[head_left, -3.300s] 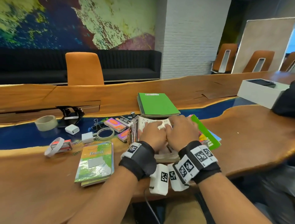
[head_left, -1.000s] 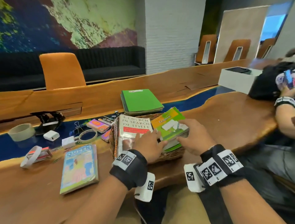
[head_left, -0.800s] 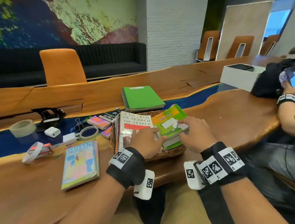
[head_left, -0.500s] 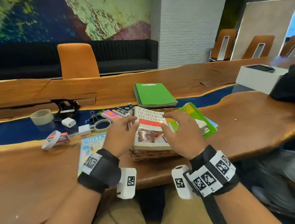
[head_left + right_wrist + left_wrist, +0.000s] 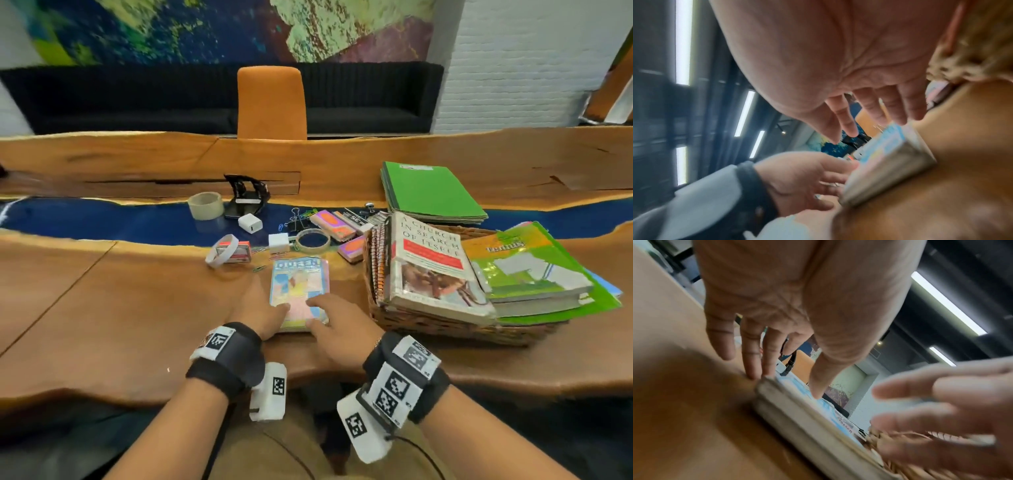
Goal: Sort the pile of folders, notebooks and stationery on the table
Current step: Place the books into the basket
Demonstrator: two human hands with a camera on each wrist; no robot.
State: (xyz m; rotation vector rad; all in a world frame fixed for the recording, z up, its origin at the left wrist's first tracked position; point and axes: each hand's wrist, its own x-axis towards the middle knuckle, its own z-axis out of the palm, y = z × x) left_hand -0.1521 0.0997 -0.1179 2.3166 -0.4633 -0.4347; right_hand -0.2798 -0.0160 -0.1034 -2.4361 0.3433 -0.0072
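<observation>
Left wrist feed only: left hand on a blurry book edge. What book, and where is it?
Observer: Pastel blue-and-pink paperback, flat on the wooden table, just left of a wicker basket.
Operator: What's in the basket?
Observer: A red-banded paperback on top, spiral notebooks upright at its left.
Operator: Beyond the book?
Observer: Tape roll, white charger, binder clip, loose on the blue strip.

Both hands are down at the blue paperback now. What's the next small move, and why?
Probably close both hands on the blue paperback and lift it. The left hand touches its near left corner with straight fingers, the right hand hovers open, and it lies flat, apart from the basket holding other books.
</observation>
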